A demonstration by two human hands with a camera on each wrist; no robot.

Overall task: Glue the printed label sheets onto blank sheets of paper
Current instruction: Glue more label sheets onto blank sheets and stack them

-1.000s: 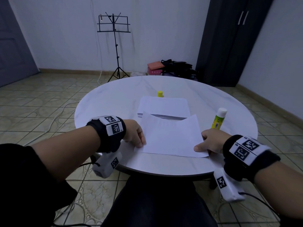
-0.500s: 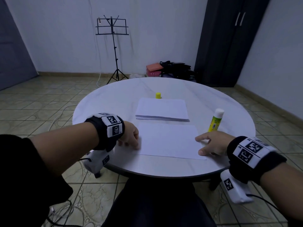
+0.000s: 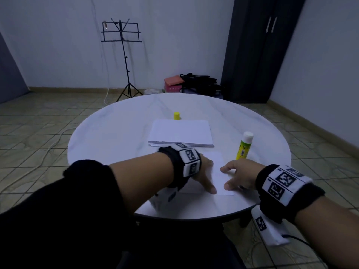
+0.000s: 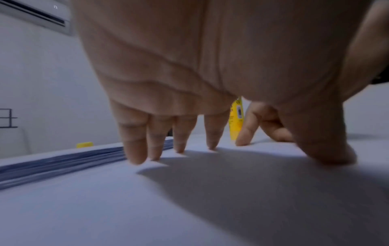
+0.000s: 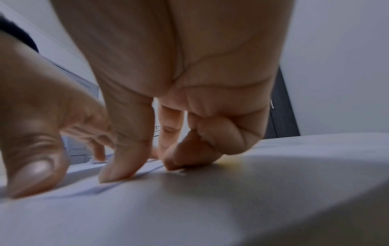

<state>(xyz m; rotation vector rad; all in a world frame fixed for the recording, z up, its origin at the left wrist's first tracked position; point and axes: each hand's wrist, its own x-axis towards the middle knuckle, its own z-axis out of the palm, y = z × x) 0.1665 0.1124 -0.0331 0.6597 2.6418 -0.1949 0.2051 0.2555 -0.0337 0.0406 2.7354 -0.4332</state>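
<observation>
A single white sheet (image 3: 218,171) lies flat near the front of the round white table (image 3: 116,131). My left hand (image 3: 205,176) is spread on the sheet's middle, straight fingertips (image 4: 136,158) pressing down. My right hand (image 3: 236,175) rests at the sheet's right edge, thumb and index tips (image 5: 118,173) on the paper, its outer fingers curled under. A stack of white sheets (image 3: 180,133) lies behind. A yellow-green glue stick (image 3: 243,146) with a white cap stands upright just beyond my right hand, and shows again as the glue stick (image 4: 236,119) between my fingers.
A small yellow cap (image 3: 176,115) sits behind the stack. Beyond the table stand a music stand (image 3: 122,55), bags (image 3: 198,84) on the floor and a dark wardrobe (image 3: 262,49). A cable (image 3: 58,136) runs over the tiles at left.
The sheet's raised far edge went down flat. My left hand slid rightwards from the sheet's left edge to its middle, close to my right hand, which stayed at the right edge.
</observation>
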